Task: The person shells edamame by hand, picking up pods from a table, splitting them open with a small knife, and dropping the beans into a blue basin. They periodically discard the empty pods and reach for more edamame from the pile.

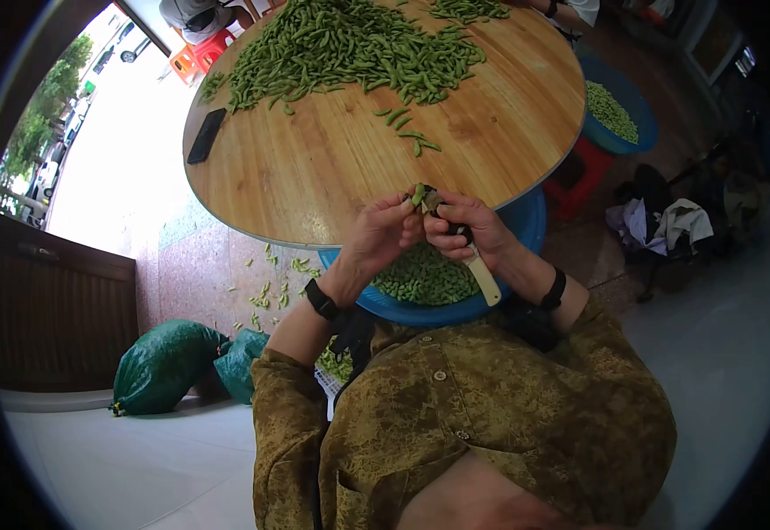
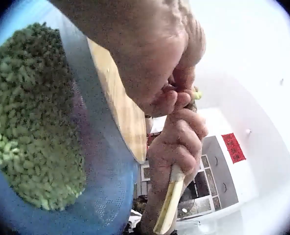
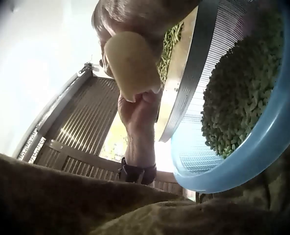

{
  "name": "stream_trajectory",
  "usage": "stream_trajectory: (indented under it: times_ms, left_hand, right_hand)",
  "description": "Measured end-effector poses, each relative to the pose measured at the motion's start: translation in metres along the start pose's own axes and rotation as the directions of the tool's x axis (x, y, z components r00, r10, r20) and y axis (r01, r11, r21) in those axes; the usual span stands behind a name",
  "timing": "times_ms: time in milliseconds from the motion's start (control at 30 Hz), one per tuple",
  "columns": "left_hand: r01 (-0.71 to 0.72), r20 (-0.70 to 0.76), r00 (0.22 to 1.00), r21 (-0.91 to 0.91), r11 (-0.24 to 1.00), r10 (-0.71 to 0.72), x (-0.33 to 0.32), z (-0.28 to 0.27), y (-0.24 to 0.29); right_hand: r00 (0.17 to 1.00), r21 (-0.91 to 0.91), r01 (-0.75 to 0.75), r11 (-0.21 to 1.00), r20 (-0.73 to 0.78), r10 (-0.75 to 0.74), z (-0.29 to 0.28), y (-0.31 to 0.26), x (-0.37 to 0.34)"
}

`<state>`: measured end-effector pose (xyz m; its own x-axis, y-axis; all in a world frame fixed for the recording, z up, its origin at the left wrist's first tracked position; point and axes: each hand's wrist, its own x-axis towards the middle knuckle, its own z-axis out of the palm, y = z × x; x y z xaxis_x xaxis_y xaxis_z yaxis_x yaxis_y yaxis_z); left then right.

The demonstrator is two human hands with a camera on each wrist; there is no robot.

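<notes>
Both hands meet above a blue basket (image 1: 385, 307) of shelled green beans (image 1: 429, 281), at the near edge of the round wooden table (image 1: 332, 177). My left hand (image 1: 376, 231) pinches a green pod (image 1: 418, 196) between thumb and fingers. My right hand (image 1: 478, 234) curls around a tool with a pale handle (image 1: 484, 276), which points down toward the body; its dark end lies by the pod, partly covered by the fingers. In the left wrist view the pod's tip (image 2: 197, 94) pokes out past the fingertips. The right wrist view shows the handle (image 3: 131, 63) up close.
A large heap of pods (image 1: 332, 53) covers the table's far side, with a few loose pods (image 1: 416, 140) nearer. A black phone (image 1: 206, 136) lies at the left. Green sacks (image 1: 169, 367) and scattered husks (image 1: 266, 296) are on the floor. Another basin (image 1: 615, 110) stands at the right.
</notes>
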<state>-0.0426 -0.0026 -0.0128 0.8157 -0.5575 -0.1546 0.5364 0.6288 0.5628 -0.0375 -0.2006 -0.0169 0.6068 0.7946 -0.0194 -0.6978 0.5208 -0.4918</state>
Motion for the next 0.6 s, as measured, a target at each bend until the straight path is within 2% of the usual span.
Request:
stream_trajectory:
  times_ms: [33, 100, 133, 167, 200, 233, 267, 300, 333, 400, 433, 467, 500, 533, 600]
  left_hand:
    - [0.0, 0.002, 1.0, 0.001, 1.0, 0.0, 0.001, -0.001, -0.001]
    - [-0.086, -0.071, 0.992, 0.248, 0.965, 0.106, 0.003, -0.001, -0.001]
    - [-0.086, -0.071, 0.992, 0.248, 0.965, 0.107, 0.002, 0.002, -0.003]
    - [-0.228, -0.064, 0.933, 0.658, 0.718, 0.354, -0.002, 0.006, -0.007]
    - [-0.258, 0.055, 0.83, 0.92, 0.294, 0.554, -0.004, 0.011, -0.008]
    - [-0.255, 0.052, 0.83, 0.92, 0.296, 0.556, -0.006, 0.01, -0.007]
    - [-0.27, 0.269, 0.74, 0.958, -0.095, 0.617, -0.006, 0.009, -0.004]
    - [-0.226, 0.494, 0.648, 0.852, -0.472, 0.58, -0.007, 0.009, -0.002]
    - [-0.226, 0.494, 0.646, 0.852, -0.473, 0.581, -0.007, 0.01, -0.003]
    - [-0.192, 0.118, 0.781, 0.98, 0.055, 0.613, -0.01, 0.012, -0.005]
    - [-0.191, 0.118, 0.78, 0.98, 0.055, 0.614, -0.01, 0.014, -0.004]
    - [-0.183, -0.077, 0.836, 0.894, 0.409, 0.543, -0.009, 0.016, -0.002]
    - [-0.141, -0.233, 0.885, 0.69, 0.71, 0.403, -0.008, 0.017, 0.0]
    - [-0.141, -0.235, 0.885, 0.688, 0.711, 0.402, -0.007, 0.017, 0.0]
    - [-0.134, -0.249, 0.937, 0.391, 0.911, 0.245, -0.007, 0.017, -0.001]
  right_hand:
    - [1.0, -0.002, 0.001, 1.0, 0.0, -0.001, 0.001, -0.001, 0.0]
    - [0.999, 0.062, 0.008, 0.998, -0.04, -0.006, 0.006, -0.002, -0.001]
    - [0.999, 0.061, 0.008, 0.998, -0.041, -0.005, 0.007, -0.002, -0.001]
    - [0.998, 0.069, 0.006, 0.998, -0.058, -0.002, 0.007, 0.0, -0.001]
    - [0.997, 0.076, 0.003, 0.997, -0.075, 0.002, 0.008, 0.001, -0.001]
    - [0.997, 0.078, 0.0, 0.997, -0.075, 0.006, 0.008, 0.003, -0.001]
    - [0.996, 0.089, -0.002, 0.996, -0.087, 0.01, 0.008, 0.005, 0.0]
    - [0.995, 0.099, -0.003, 0.995, -0.098, 0.013, 0.007, 0.006, 0.001]
    - [0.995, 0.098, -0.003, 0.995, -0.097, 0.013, 0.007, 0.007, 0.001]
    - [0.995, 0.068, 0.023, 0.997, -0.101, -0.016, 0.005, 0.009, 0.002]
    - [0.995, 0.067, 0.022, 0.997, -0.1, -0.015, 0.007, 0.01, 0.002]
    - [0.993, 0.029, 0.041, 0.999, -0.109, -0.038, 0.009, 0.009, 0.001]
    - [0.991, -0.008, 0.06, 0.998, -0.118, -0.06, 0.01, 0.008, 0.001]
    - [0.991, -0.008, 0.058, 0.998, -0.119, -0.059, 0.011, 0.007, -0.001]
    - [0.976, -0.291, 0.079, 0.953, -0.171, -0.133, 0.013, 0.004, -0.004]
